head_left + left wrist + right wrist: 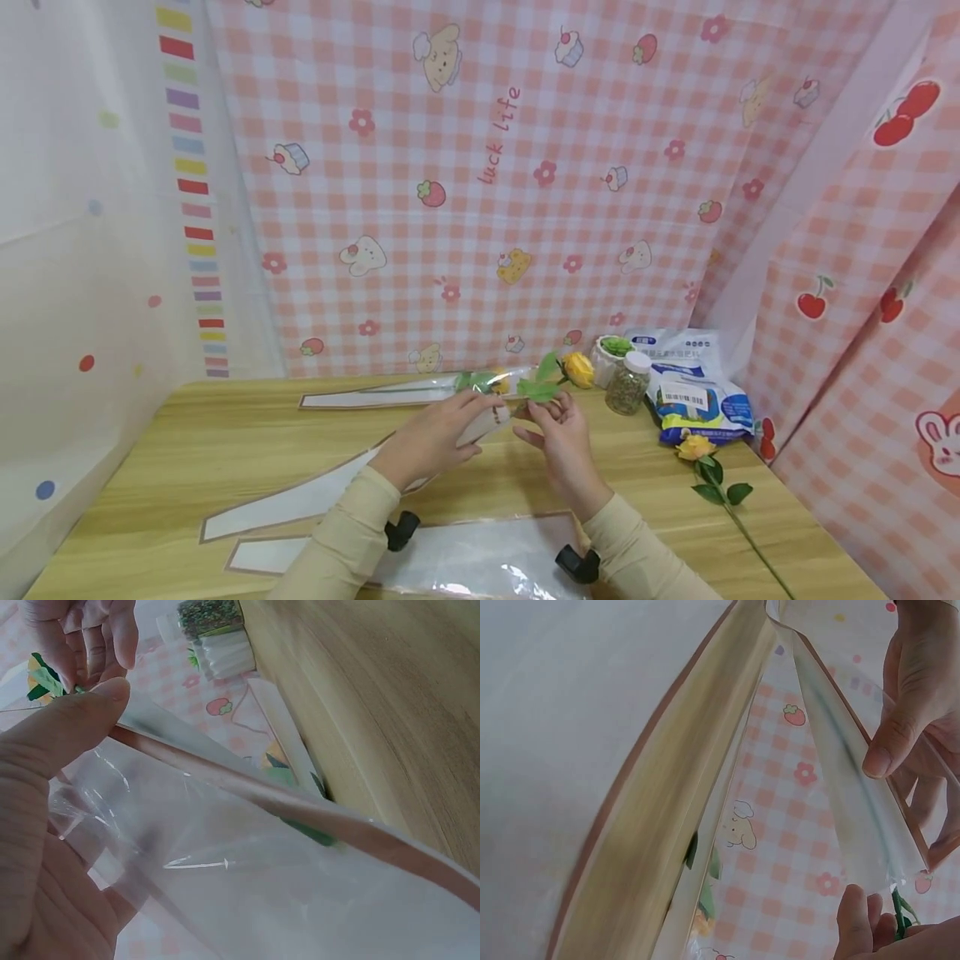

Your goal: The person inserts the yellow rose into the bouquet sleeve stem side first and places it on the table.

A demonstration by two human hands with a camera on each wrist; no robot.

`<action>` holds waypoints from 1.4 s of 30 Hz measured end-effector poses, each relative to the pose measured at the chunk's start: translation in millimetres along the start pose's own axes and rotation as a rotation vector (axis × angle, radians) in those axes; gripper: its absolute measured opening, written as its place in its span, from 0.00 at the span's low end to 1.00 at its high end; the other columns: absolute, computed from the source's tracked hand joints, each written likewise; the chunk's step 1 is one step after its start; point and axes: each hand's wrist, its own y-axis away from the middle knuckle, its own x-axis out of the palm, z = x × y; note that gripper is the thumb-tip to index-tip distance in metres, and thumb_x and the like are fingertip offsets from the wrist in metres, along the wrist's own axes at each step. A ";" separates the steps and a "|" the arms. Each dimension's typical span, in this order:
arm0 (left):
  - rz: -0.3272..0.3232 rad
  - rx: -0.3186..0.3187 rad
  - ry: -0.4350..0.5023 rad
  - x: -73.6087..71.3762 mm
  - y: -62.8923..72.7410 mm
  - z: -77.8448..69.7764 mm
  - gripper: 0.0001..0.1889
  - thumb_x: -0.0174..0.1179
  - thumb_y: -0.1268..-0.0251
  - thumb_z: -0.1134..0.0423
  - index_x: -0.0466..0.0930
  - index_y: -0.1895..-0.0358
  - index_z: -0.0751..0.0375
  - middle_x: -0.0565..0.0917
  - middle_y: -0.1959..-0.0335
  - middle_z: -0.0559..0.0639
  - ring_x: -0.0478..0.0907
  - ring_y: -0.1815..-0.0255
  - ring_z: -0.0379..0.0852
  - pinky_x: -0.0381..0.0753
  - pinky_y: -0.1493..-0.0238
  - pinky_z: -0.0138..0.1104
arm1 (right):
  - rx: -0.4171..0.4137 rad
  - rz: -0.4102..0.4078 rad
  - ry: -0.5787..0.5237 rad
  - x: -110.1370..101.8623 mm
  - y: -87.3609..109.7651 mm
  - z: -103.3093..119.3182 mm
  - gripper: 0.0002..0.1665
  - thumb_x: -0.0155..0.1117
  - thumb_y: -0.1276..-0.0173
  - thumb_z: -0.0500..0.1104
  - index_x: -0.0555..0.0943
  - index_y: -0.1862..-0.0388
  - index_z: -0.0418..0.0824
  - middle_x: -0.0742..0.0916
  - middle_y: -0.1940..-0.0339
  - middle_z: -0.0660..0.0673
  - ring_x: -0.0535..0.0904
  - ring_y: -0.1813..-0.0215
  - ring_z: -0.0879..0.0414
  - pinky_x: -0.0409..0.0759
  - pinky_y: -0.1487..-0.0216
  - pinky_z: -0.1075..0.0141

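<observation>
Left hand grips a clear sleeve with brown edging—thumb on the edge, other fingers behind the film. Right hand pinches the stem of a yellow rose, fingers curled; stem runs down inside the sleeve, bloom and leaves outside its wide end. Held pair is above the middle of the counter. Behind: a wrapped rose lying flat. In front, near the forearms: a flat sleeve. Right side—potted plant, jar, bags, loose rose.
</observation>
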 end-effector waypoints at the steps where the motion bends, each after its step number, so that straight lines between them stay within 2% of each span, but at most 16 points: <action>1: -0.005 0.004 -0.001 -0.1 -0.3 0.0 0.39 0.73 0.39 0.63 0.64 0.26 0.44 0.78 0.39 0.51 0.82 0.48 0.53 0.86 0.51 0.45 | 0.001 -0.002 0.000 0.5 -0.1 0.0 0.16 0.56 0.23 0.31 0.70 0.40 0.34 0.86 0.58 0.48 0.85 0.57 0.57 0.88 0.59 0.61; 7: -0.015 0.007 -0.006 -1.1 -1.6 0.0 0.40 0.73 0.38 0.63 0.64 0.25 0.43 0.77 0.38 0.51 0.82 0.48 0.52 0.86 0.52 0.44 | -0.003 -0.012 0.038 0.9 -0.7 -0.7 0.15 0.56 0.24 0.31 0.72 0.41 0.32 0.82 0.53 0.45 0.82 0.52 0.56 0.88 0.57 0.61; 12: -0.024 0.017 -0.024 -1.5 -1.4 -0.4 0.40 0.72 0.37 0.63 0.62 0.24 0.41 0.77 0.38 0.50 0.82 0.48 0.51 0.86 0.53 0.42 | 0.019 0.003 0.064 0.4 1.2 -2.3 0.17 0.56 0.23 0.32 0.73 0.38 0.30 0.81 0.52 0.43 0.81 0.52 0.56 0.88 0.55 0.61; 18: -0.097 0.075 -0.056 -1.5 -1.9 0.3 0.39 0.73 0.39 0.65 0.65 0.26 0.45 0.78 0.40 0.48 0.83 0.50 0.49 0.86 0.52 0.39 | 0.028 0.021 0.098 1.7 4.3 -0.9 0.19 0.56 0.22 0.35 0.72 0.37 0.29 0.81 0.48 0.42 0.81 0.51 0.56 0.87 0.54 0.62; 24: -0.139 0.065 -0.073 -2.6 -2.2 2.0 0.39 0.74 0.40 0.67 0.66 0.27 0.45 0.79 0.41 0.49 0.83 0.51 0.48 0.86 0.52 0.38 | 0.044 0.043 0.095 1.4 3.2 -2.5 0.18 0.54 0.20 0.37 0.73 0.37 0.29 0.81 0.46 0.41 0.83 0.52 0.55 0.87 0.53 0.61; 32: -0.201 0.105 -0.091 -4.5 -2.0 3.6 0.36 0.71 0.38 0.69 0.66 0.28 0.49 0.80 0.43 0.49 0.83 0.51 0.46 0.86 0.54 0.34 | 0.072 0.075 0.075 0.0 1.6 -4.3 0.19 0.51 0.19 0.39 0.71 0.35 0.30 0.81 0.44 0.41 0.85 0.51 0.55 0.87 0.51 0.60; 37: -0.235 0.097 -0.082 -4.1 -1.5 4.6 0.35 0.69 0.37 0.71 0.66 0.29 0.50 0.82 0.46 0.50 0.84 0.53 0.47 0.86 0.55 0.35 | 0.086 0.101 0.060 -0.7 0.8 -4.0 0.19 0.49 0.19 0.37 0.70 0.35 0.30 0.81 0.44 0.41 0.85 0.52 0.54 0.87 0.52 0.61; 40: -0.252 0.087 -0.073 -4.2 -1.2 5.7 0.35 0.69 0.38 0.72 0.67 0.29 0.52 0.82 0.45 0.50 0.83 0.51 0.47 0.86 0.53 0.35 | 0.120 0.115 0.050 -1.8 -0.6 -4.4 0.20 0.48 0.20 0.35 0.68 0.35 0.28 0.79 0.44 0.39 0.84 0.53 0.54 0.87 0.52 0.62; 42: -0.268 0.092 -0.070 -4.1 -1.2 7.2 0.34 0.69 0.39 0.73 0.69 0.29 0.54 0.82 0.45 0.51 0.83 0.51 0.47 0.86 0.52 0.36 | 0.170 0.097 0.038 -3.9 -1.7 -5.6 0.21 0.46 0.23 0.32 0.65 0.34 0.27 0.79 0.44 0.37 0.84 0.54 0.53 0.87 0.51 0.61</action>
